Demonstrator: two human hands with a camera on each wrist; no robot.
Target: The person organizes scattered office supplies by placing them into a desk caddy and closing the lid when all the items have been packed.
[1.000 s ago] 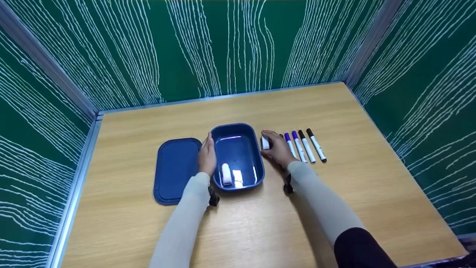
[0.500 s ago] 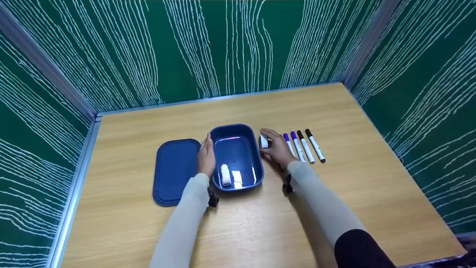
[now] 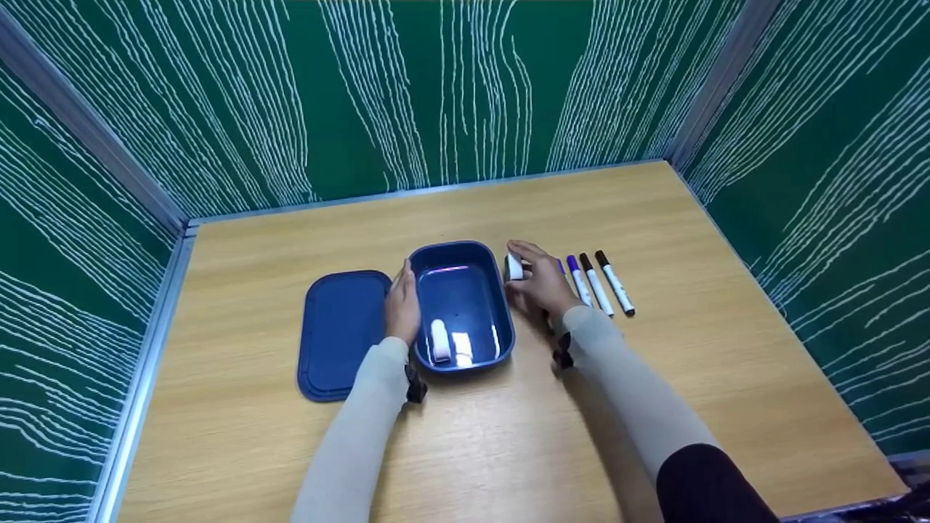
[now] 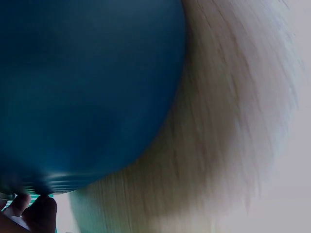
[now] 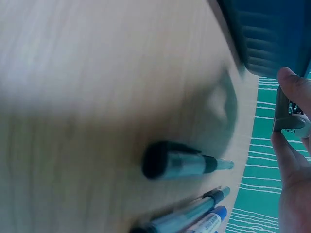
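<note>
While fingers (image 3: 406, 285) touch it, the rounded box (image 3: 458, 301) gleams.

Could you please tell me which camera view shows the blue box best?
The head view, because it shows nearly the whole blue box, including its inside. The left wrist view shows only part of its outside, close up; the right wrist view shows just a corner, upper right.

Looks like a lab-style recording booth (image 3: 792, 232) | walled on three sides by green panels (image 3: 349, 163) streaked wavy white | framed in grey metal profiles (image 3: 87, 120) | fitted with a wood-grain counter (image 3: 479, 450) | equipped with black wrist-worn cameras (image 3: 415, 385) | impossible to place within any wider building
</note>
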